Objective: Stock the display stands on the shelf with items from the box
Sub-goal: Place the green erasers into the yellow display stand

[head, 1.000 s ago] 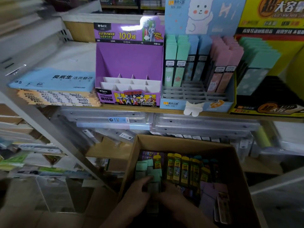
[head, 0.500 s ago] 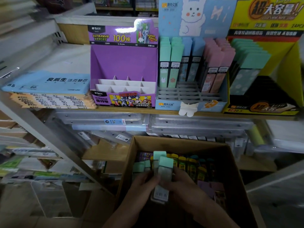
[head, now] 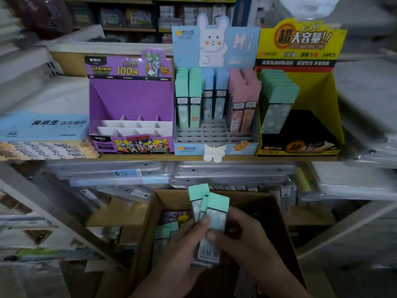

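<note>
Left hand [head: 180, 246] and right hand [head: 245, 237] both pinch mint cases [head: 217, 209] over the box [head: 141, 233]; the shelf [head: 279, 158] bears purple stand [head: 131, 100], blue stand [head: 217, 145], yellow stand [head: 318, 93]; dim shop racks [head: 129, 18] behind.

You've got, L to R on the shelf [head: 137, 158]: paper packs [head: 43, 136], purple stand [head: 131, 100], blue bunny stand [head: 217, 143], yellow stand [head: 318, 100], side by side.

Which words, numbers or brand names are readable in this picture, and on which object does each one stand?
"ULTRAMAN HEROES": purple display stand, header.
"100根": same header.
"SUPER POWER": same header.
"0.5mm": strip under that header.
"Hi": blue rabbit stand, header.
"超大容量!!": yellow stand, header.
"24PCS": yellow stand, header.
"良纸生": blue paper pack, far left.
Barcode label on the green packs: too blurred.
Small labels on the shelved packs: too small.
</note>
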A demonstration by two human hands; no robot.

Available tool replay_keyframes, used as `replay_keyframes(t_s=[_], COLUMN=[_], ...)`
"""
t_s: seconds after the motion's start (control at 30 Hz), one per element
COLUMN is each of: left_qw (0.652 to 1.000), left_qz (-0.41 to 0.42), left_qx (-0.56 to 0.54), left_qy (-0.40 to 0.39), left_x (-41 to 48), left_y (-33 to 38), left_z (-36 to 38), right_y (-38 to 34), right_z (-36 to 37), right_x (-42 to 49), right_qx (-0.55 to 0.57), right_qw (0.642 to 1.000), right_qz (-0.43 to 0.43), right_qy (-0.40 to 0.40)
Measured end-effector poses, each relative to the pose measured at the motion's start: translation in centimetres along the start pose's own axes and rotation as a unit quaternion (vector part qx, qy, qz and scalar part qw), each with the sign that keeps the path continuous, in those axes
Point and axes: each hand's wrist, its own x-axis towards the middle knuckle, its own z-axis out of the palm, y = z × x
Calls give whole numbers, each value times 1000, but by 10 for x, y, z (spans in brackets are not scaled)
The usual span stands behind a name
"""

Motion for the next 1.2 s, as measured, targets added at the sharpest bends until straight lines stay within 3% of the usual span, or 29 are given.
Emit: replay_keyframes(t_s=[0.1, 0.27, 0.43, 0.67, 0.87, 1.0, 1.2], left_qw=[999, 995, 990, 978, 964, 954, 945], left_qz=[39, 91, 134, 197, 261, 298, 322], left_qx=[4, 21, 31, 49, 44, 40, 9], left_qy=[8, 29, 30, 45, 33, 21, 52], left_x=[-8, -13, -17, -11, -3, 4, 13], left_y=[5, 5, 9, 21, 36, 43, 46], left_z=[20, 49, 77, 113, 135, 152, 161], right_y=[-8, -27, -47, -84, -141, -173, -178], right_z=[-15, -42, -73, -130, -195, -226, -232], right_x=[-2, -5, -7, 3, 25, 59, 97], right_qx=[-55, -73, 24, 103, 33, 10, 19], right_qw=[997, 994, 998, 986, 963, 953, 952], right_qz=[-20, -62, -64, -126, -263, -295, -305], right_qy=[55, 45, 16, 39, 54, 69, 20])
